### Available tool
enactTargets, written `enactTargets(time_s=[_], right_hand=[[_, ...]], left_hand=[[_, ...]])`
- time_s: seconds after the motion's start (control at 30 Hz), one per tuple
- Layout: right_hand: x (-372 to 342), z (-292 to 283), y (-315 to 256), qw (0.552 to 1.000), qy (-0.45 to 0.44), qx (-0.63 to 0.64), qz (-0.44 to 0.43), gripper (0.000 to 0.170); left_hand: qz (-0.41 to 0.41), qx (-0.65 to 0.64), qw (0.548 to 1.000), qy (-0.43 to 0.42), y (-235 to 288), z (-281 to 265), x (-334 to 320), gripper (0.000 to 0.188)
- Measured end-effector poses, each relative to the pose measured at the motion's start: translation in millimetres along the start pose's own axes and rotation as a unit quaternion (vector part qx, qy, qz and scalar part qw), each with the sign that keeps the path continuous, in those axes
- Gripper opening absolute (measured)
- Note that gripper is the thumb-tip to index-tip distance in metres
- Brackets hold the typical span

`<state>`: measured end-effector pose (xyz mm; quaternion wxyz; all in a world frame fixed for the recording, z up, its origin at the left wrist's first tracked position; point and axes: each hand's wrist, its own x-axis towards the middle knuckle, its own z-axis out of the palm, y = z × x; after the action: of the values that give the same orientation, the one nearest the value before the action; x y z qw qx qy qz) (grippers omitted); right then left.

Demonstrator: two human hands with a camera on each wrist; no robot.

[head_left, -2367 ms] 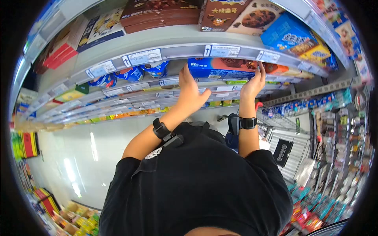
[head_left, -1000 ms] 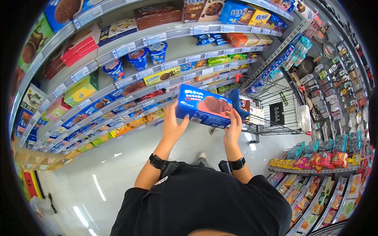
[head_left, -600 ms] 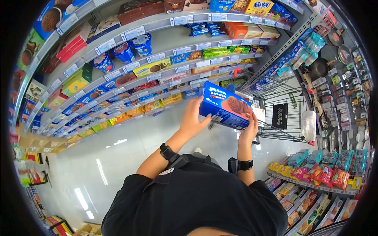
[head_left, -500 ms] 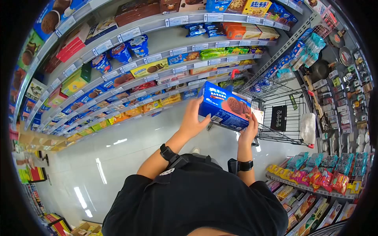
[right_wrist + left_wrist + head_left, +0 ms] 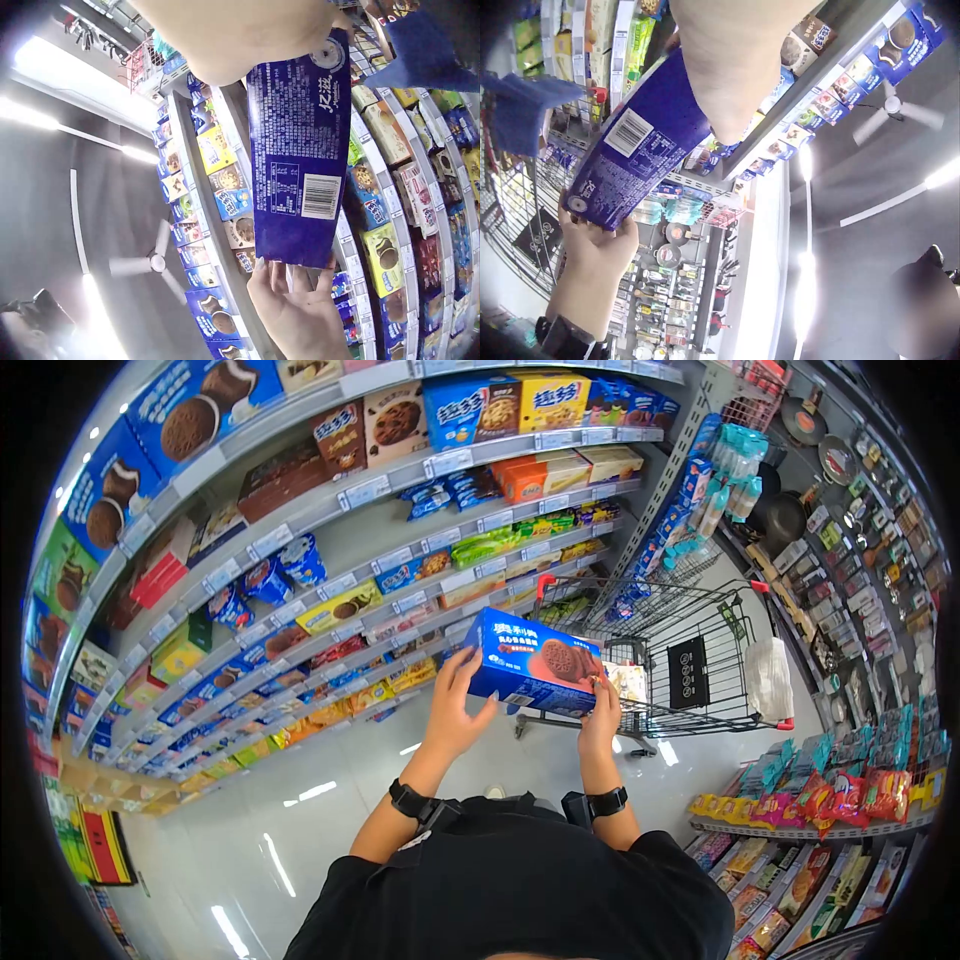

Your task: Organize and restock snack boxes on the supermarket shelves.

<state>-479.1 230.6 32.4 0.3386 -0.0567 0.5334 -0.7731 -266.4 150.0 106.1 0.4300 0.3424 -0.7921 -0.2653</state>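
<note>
Both hands hold a blue cookie box (image 5: pixel 535 660) in front of the body, its top printed with a brown cookie on a reddish patch. My left hand (image 5: pixel 455 705) grips its left end, fingers up along that side and thumb at the front lower edge. At the other end, my right hand (image 5: pixel 600 720) holds the right corner, fingertips over the top edge. The barcode side (image 5: pixel 300 150) faces the body in the right wrist view. In the left wrist view, the right hand's fingers bend around the box's end; part of the left hand's grip is hidden.
A wire shopping cart (image 5: pixel 690 670) with a few items stands just beyond the box on the right. Curved shelves (image 5: pixel 360 490) of biscuits run along the left and front. Bagged snacks (image 5: pixel 830 795) fill a rack at lower right; pans (image 5: pixel 780 515) hang behind the cart.
The cookie box has come out from the shelf, held by both hands, and down toward the body. In the last half second, the head view has shifted and the box appears slightly lower and further left.
</note>
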Motion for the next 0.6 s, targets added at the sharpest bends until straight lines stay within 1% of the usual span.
enactTargets(time_s=[0.07,0.1,0.2,0.23,0.33,0.37,0.4,0.47,0.6], right_hand=[[-0.3,-3.7,-3.5,0.999,-0.008,-0.002,-0.033,0.035],[-1.2,-5.7,-6.3,0.998,-0.022,-0.001,-0.051,0.036],[-9.8,-10.9,-16.1,0.994,-0.053,-0.008,-0.098,0.039],[-13.0,-11.4,-19.5,0.992,-0.056,-0.014,-0.11,0.04],[-18.7,-11.3,-19.1,0.986,-0.069,-0.008,-0.149,0.044],[-22.2,-9.3,-19.5,0.984,-0.074,-0.002,-0.164,0.044],[-25.5,-6.5,-20.2,0.981,-0.08,0.004,-0.178,0.044],[-32.7,-3.7,-25.5,0.98,-0.097,0.01,-0.174,0.044],[-41.9,-3.4,-39.3,0.981,-0.122,0.011,-0.148,0.046]], left_hand=[[0.018,0.015,1.0,0.005,1.4,0.3,2.1,0.053],[-0.003,-0.015,1.0,0.001,1.2,-0.1,2.2,0.049],[-0.069,-0.198,0.978,0.017,-6.6,5.1,0.9,0.049],[-0.056,-0.247,0.967,0.03,-9.4,6.0,1.7,0.044],[-0.017,-0.219,0.974,0.049,-1.5,-5.3,7.9,0.042],[0.006,-0.235,0.97,0.059,-4.2,-7.0,8.6,0.042],[0.003,-0.259,0.964,0.065,-4.5,-8.5,6.8,0.042],[-0.002,-0.307,0.949,0.076,-0.1,-6.9,2.3,0.042],[-0.02,-0.335,0.939,0.073,4.9,-8.5,-7.1,0.047]])
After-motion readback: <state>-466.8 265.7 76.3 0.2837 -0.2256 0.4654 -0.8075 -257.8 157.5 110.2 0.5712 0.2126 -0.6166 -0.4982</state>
